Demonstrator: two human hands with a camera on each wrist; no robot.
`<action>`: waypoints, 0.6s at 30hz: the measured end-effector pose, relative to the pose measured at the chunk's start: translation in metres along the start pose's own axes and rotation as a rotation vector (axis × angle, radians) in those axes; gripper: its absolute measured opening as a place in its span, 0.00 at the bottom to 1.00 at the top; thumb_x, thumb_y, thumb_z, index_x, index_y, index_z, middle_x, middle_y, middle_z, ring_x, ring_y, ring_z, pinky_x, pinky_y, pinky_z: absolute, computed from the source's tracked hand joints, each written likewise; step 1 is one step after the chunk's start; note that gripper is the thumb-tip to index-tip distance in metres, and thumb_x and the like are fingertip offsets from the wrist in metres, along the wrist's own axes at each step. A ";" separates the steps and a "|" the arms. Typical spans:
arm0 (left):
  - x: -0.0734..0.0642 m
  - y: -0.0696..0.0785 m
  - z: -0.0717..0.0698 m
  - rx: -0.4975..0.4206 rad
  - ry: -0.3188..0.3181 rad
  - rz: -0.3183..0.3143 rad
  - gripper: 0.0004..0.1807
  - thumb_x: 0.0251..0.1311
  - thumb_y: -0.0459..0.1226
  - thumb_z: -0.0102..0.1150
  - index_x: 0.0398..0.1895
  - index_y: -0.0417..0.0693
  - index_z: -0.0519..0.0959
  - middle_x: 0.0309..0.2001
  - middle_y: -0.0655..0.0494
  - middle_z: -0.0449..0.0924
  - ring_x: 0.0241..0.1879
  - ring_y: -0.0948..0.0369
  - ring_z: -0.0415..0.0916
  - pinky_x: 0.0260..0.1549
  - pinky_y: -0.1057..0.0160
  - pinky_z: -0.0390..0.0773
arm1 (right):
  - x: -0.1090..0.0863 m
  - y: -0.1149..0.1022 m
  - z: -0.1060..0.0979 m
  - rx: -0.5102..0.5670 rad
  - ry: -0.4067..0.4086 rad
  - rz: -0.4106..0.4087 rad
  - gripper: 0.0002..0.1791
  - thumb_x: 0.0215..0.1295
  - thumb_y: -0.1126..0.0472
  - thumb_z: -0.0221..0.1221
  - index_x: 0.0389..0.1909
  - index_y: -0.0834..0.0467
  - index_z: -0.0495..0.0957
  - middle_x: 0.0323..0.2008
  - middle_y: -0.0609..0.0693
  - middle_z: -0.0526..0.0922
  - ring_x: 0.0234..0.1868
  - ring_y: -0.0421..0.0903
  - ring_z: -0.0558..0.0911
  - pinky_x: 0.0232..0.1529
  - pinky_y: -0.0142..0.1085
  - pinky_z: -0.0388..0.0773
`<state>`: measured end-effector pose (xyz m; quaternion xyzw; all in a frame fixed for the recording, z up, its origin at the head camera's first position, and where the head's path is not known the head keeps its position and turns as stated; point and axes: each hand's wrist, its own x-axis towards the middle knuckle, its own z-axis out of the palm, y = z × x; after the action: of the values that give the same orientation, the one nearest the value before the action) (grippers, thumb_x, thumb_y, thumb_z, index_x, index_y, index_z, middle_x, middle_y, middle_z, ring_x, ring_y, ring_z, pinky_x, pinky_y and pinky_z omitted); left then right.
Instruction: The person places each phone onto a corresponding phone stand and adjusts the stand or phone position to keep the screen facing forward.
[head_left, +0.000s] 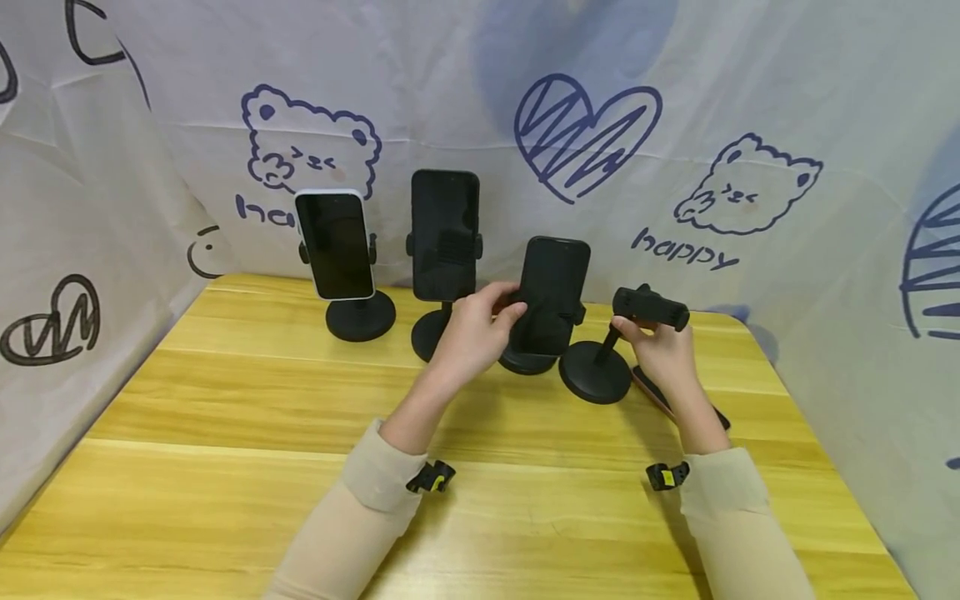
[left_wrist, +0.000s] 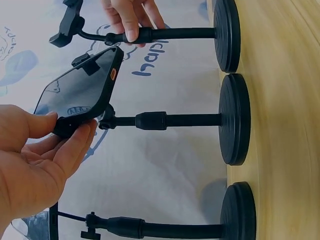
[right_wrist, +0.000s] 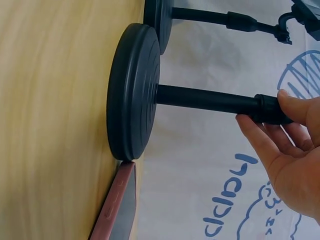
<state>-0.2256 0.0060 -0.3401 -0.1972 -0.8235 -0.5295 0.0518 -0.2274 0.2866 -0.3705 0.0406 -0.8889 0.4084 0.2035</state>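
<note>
In the head view, my left hand [head_left: 478,327] is at the left side of a black phone [head_left: 553,287] held in a black phone stand [head_left: 531,363]. Its thumb and fingers pinch the dark clamp [left_wrist: 64,126] at the phone's edge in the left wrist view. Farther right, my right hand [head_left: 667,357] grips another phone stand [head_left: 595,372] by the collar [right_wrist: 272,109] of its upright pole. That stand's clamp [head_left: 651,307] bears no phone and is tipped to one side. Its round base sits on the table.
A white-edged phone [head_left: 335,246] and a larger black phone [head_left: 446,233] stand upright in two holders on the left. One phone with a reddish edge [right_wrist: 114,207] lies flat beside the rightmost base. Behind the wooden table [head_left: 247,433] hangs a printed white cloth [head_left: 450,108].
</note>
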 end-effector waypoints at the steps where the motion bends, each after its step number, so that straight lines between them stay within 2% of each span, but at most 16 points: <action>1: 0.000 0.000 0.000 0.001 -0.001 -0.002 0.21 0.78 0.40 0.56 0.69 0.42 0.76 0.59 0.48 0.82 0.58 0.53 0.81 0.57 0.54 0.82 | -0.002 0.000 0.000 0.004 0.000 -0.008 0.12 0.71 0.63 0.67 0.48 0.67 0.83 0.45 0.65 0.84 0.48 0.64 0.86 0.53 0.56 0.82; 6: -0.001 0.002 0.002 0.016 0.006 0.008 0.22 0.78 0.40 0.57 0.71 0.43 0.74 0.59 0.49 0.82 0.57 0.56 0.81 0.58 0.58 0.82 | -0.010 0.001 0.000 0.000 0.007 -0.040 0.10 0.72 0.64 0.66 0.46 0.67 0.82 0.43 0.64 0.84 0.47 0.63 0.87 0.53 0.56 0.81; 9: -0.002 0.004 0.002 0.062 0.035 0.051 0.23 0.76 0.39 0.58 0.70 0.43 0.74 0.59 0.49 0.82 0.56 0.55 0.82 0.57 0.59 0.82 | -0.014 0.001 0.001 -0.013 0.019 -0.038 0.11 0.73 0.63 0.65 0.47 0.68 0.81 0.44 0.66 0.84 0.48 0.65 0.86 0.55 0.60 0.79; 11: -0.004 0.008 0.001 0.123 0.074 0.118 0.23 0.75 0.38 0.60 0.70 0.40 0.74 0.60 0.46 0.81 0.56 0.54 0.82 0.55 0.58 0.83 | -0.015 0.001 0.002 -0.019 0.022 -0.036 0.12 0.73 0.62 0.65 0.48 0.67 0.81 0.44 0.66 0.85 0.48 0.66 0.85 0.56 0.61 0.78; 15: -0.009 0.017 0.001 0.243 0.199 0.314 0.24 0.74 0.34 0.61 0.68 0.33 0.73 0.60 0.40 0.80 0.53 0.48 0.83 0.52 0.55 0.85 | -0.015 0.000 0.002 0.003 0.019 -0.028 0.12 0.73 0.62 0.65 0.49 0.67 0.81 0.45 0.65 0.84 0.49 0.65 0.86 0.56 0.59 0.79; 18: -0.013 0.027 0.003 0.243 0.280 0.443 0.23 0.73 0.33 0.60 0.67 0.30 0.73 0.63 0.36 0.78 0.53 0.47 0.83 0.51 0.55 0.85 | -0.015 -0.001 0.001 0.018 0.011 -0.019 0.12 0.73 0.62 0.65 0.49 0.67 0.81 0.45 0.63 0.83 0.50 0.63 0.86 0.55 0.57 0.81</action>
<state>-0.2031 0.0146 -0.3226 -0.2893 -0.8025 -0.4250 0.3027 -0.2141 0.2835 -0.3763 0.0486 -0.8836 0.4148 0.2116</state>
